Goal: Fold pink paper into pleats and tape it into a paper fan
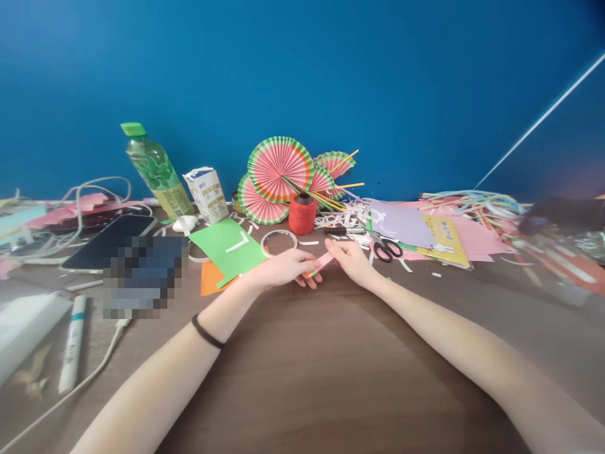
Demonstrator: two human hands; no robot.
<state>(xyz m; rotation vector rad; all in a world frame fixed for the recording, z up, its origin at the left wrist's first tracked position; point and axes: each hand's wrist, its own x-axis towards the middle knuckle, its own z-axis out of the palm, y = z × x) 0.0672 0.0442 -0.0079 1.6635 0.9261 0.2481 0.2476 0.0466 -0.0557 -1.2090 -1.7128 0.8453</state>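
Observation:
A narrow folded pink paper strip (324, 260) with a bit of green at its left end is held between my two hands, above the table. My left hand (290, 267) pinches the left end, with some fingers reaching underneath. At the right end, my right hand (350, 260) grips the strip between thumb and fingers. Just beyond the hands are a roll of tape (263, 243) and a red spool of thread (302, 214). Black-handled scissors (387, 250) lie to the right of my right hand, near a black marker (341, 231).
Pleated pink-and-green paper fans (280, 169) lean by the blue wall. Green paper (224, 246), a small carton (207, 195), a tilted green-capped bottle (158, 170) and a phone (151, 274) with its cable are on the left. Purple paper (401, 222) and a yellow packet (447, 243) lie right.

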